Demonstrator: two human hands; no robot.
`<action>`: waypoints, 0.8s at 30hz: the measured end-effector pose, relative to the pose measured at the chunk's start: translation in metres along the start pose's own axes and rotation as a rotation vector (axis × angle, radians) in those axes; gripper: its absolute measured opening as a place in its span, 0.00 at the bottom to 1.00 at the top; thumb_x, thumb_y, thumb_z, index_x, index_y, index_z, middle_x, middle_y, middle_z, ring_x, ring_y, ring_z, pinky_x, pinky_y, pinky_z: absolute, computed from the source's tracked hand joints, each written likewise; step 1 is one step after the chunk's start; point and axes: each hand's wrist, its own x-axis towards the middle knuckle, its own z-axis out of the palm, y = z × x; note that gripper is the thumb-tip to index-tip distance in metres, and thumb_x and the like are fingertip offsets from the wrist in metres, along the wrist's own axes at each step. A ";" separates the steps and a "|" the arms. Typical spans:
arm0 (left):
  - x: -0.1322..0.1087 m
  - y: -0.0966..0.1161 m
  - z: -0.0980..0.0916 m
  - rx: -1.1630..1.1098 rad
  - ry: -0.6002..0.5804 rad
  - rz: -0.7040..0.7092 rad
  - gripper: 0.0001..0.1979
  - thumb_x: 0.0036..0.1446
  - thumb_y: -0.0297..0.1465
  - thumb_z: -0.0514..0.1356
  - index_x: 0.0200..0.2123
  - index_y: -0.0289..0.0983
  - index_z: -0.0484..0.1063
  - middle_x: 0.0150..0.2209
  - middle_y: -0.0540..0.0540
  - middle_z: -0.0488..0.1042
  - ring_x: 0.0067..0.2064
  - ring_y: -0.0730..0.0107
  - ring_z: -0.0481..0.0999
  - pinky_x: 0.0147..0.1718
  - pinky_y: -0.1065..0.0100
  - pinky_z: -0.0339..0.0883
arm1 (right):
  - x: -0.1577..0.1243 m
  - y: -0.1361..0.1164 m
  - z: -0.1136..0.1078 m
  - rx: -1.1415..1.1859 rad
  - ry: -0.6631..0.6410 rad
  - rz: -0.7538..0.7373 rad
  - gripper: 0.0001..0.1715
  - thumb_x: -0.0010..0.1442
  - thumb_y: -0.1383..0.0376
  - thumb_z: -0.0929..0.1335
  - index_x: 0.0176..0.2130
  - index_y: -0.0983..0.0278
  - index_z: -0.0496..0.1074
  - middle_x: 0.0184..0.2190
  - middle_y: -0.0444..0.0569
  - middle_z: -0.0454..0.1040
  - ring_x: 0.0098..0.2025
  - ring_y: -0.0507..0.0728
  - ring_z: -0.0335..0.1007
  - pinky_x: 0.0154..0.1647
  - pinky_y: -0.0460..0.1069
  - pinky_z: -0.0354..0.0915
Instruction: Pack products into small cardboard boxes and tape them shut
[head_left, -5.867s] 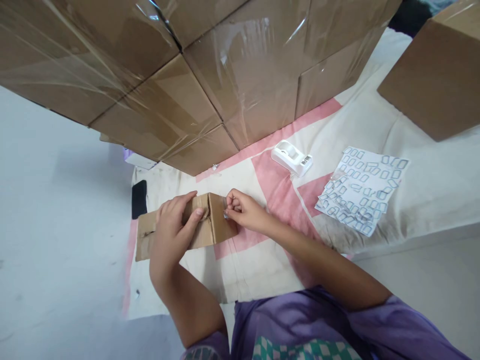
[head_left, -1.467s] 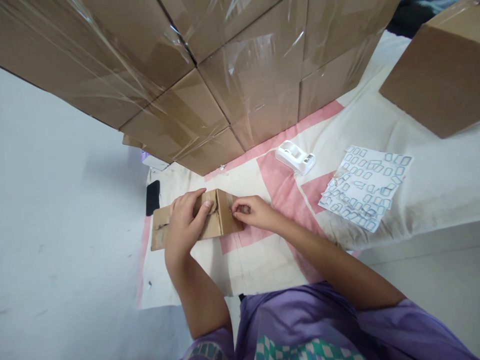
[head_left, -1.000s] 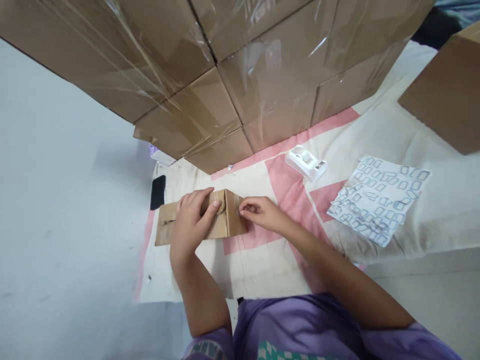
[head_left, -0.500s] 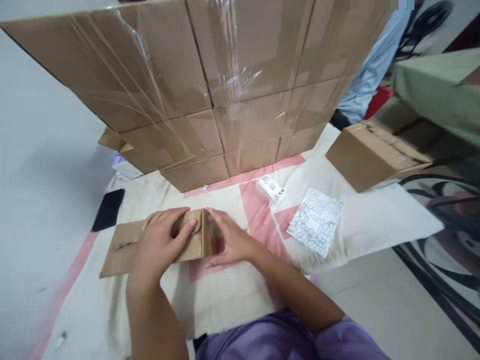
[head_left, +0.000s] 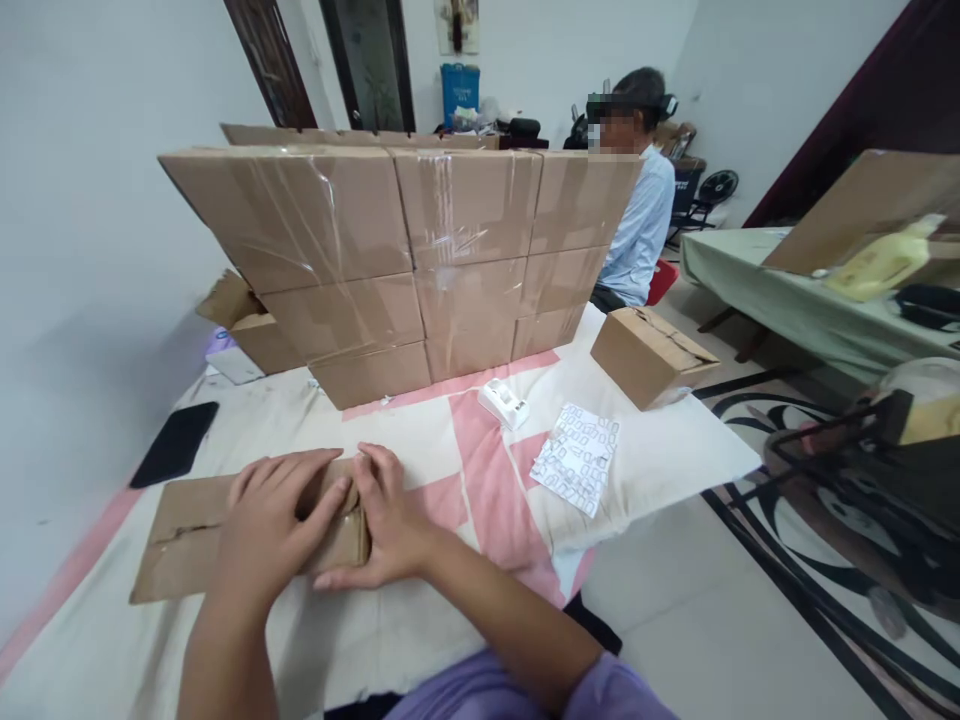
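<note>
A long, low brown cardboard box (head_left: 178, 540) lies on the cloth-covered table at the near left. My left hand (head_left: 274, 515) rests over its top, with the fingers bent across the far side and the thumb near the right end. My right hand (head_left: 390, 525) clasps that right end, fingers at the far edge and thumb along the near side. Between the two thumbs a small flap is partly hidden. To the left lies a flat black object like a phone (head_left: 174, 445).
Taped cartons form a wall (head_left: 472, 310) behind the box. Right of centre lie a white plastic device (head_left: 504, 403) and a sheet of printed labels (head_left: 577, 458). Another carton (head_left: 652, 355) stands near the table's right edge. A person in a light blue shirt (head_left: 637, 220) sits beyond.
The camera has tilted up, bringing more of the room into view. My right hand has moved in against the box's right end, its fingers now pressing the end flap near my left thumb.
</note>
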 end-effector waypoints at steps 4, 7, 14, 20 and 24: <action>-0.013 -0.001 -0.004 -0.107 0.056 0.012 0.19 0.68 0.47 0.53 0.50 0.44 0.76 0.56 0.43 0.79 0.57 0.48 0.75 0.60 0.47 0.60 | 0.001 -0.014 0.014 -0.012 0.047 -0.029 0.83 0.47 0.41 0.76 0.72 0.49 0.15 0.63 0.58 0.47 0.66 0.70 0.53 0.66 0.68 0.60; -0.021 0.000 -0.003 -0.148 0.053 0.025 0.18 0.69 0.45 0.51 0.51 0.45 0.75 0.58 0.43 0.78 0.59 0.48 0.74 0.64 0.42 0.54 | -0.005 -0.023 0.007 -0.133 0.015 -0.161 0.73 0.49 0.38 0.74 0.73 0.43 0.26 0.68 0.55 0.46 0.70 0.69 0.50 0.71 0.67 0.54; -0.015 -0.026 0.008 -0.348 0.009 -0.067 0.19 0.71 0.43 0.48 0.56 0.45 0.72 0.64 0.43 0.73 0.66 0.50 0.70 0.69 0.38 0.53 | -0.012 0.006 -0.007 -0.254 -0.012 -0.047 0.63 0.44 0.34 0.76 0.67 0.59 0.56 0.69 0.62 0.48 0.73 0.71 0.45 0.71 0.65 0.53; -0.020 -0.029 -0.008 -0.233 0.118 -0.019 0.19 0.68 0.42 0.53 0.59 0.52 0.69 0.71 0.52 0.63 0.74 0.49 0.57 0.72 0.39 0.49 | -0.023 0.001 -0.030 -0.101 0.106 0.053 0.56 0.38 0.38 0.79 0.59 0.57 0.65 0.60 0.57 0.54 0.62 0.69 0.60 0.61 0.63 0.65; -0.047 -0.017 0.027 -0.174 0.353 -0.179 0.28 0.67 0.44 0.52 0.68 0.47 0.63 0.73 0.45 0.59 0.74 0.41 0.57 0.72 0.35 0.46 | -0.078 -0.022 -0.141 -0.106 0.465 0.147 0.53 0.47 0.33 0.72 0.62 0.55 0.61 0.57 0.57 0.60 0.60 0.73 0.63 0.58 0.70 0.66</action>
